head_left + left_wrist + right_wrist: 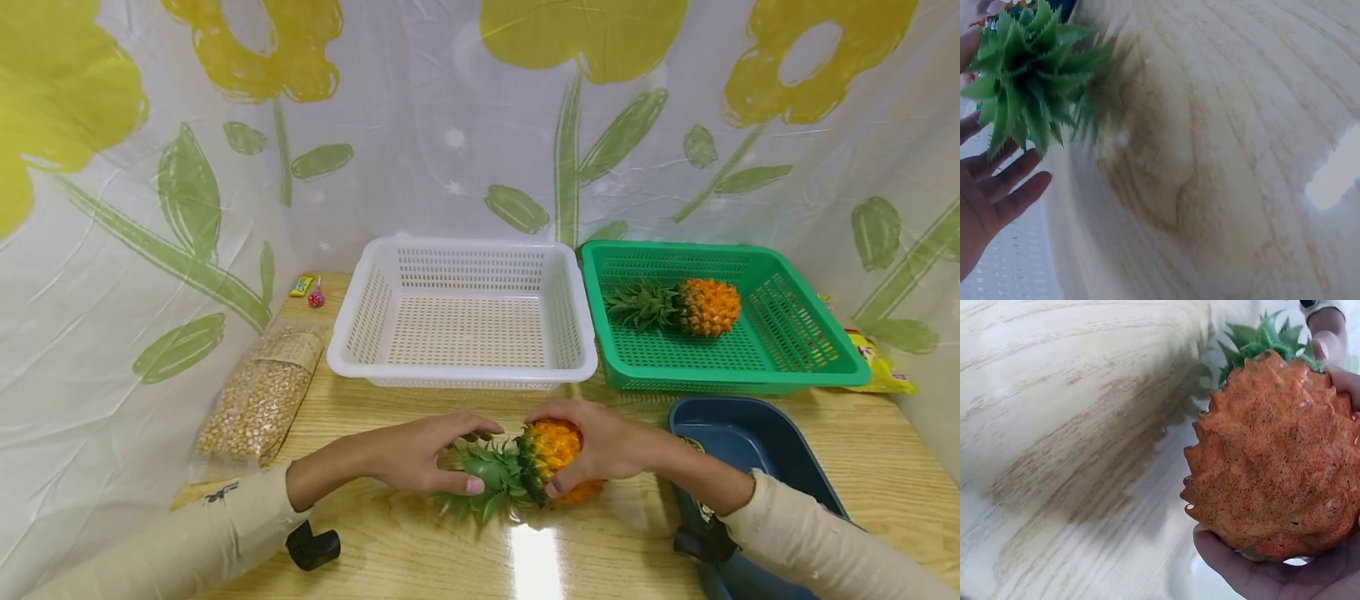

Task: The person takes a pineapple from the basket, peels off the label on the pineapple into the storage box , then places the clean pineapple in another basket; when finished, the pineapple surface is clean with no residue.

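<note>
An orange pineapple [555, 442] with a green leafy crown [495, 479] lies sideways over the wooden table, its crown pointing left. My right hand [618, 437] grips the fruit's body, thumb on the near side and fingers over the far side. In the right wrist view, the bumpy orange base of the pineapple [1272, 456] fills the hand. My left hand [420, 454] is spread beside the crown, thumb and fingers apart around the leaves. From the left wrist view, the fingers lie loosely near the leaves [1029, 75]; I cannot tell whether they touch.
Behind the hands stands a white basket [462, 372]. A green basket [720, 377] holds another pineapple [708, 308]. A dark blue tub [787, 450] sits at right. A bag of kernels [258, 400], small candies [316, 293] and a yellow packet [881, 367] lie around the edges.
</note>
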Available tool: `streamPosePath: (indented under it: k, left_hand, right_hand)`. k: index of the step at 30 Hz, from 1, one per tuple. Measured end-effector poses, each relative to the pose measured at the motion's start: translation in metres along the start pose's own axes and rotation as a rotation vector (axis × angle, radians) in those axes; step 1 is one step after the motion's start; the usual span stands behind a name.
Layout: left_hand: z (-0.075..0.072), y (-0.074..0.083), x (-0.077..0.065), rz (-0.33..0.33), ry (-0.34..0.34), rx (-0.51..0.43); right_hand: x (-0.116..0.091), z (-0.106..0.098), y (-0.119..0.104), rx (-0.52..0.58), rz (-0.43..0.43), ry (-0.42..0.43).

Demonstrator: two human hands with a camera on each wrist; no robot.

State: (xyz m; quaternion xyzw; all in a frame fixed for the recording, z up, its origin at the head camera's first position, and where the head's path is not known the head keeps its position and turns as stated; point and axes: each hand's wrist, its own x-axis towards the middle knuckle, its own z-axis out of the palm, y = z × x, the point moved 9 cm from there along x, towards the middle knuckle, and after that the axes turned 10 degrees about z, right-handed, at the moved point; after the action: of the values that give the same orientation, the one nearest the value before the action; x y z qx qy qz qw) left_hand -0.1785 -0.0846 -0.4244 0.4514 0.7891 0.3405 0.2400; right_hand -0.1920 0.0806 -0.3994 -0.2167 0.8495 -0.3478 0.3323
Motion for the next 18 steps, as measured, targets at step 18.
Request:
streamPosePath:
  k: [18]
  left_hand:
    - [-0.044, 0.023, -0.008, 0.1, 0.183, -0.008]
  right_hand:
    - [-0.024, -0.016, -0.001, 0.088, -0.105, -0.008]
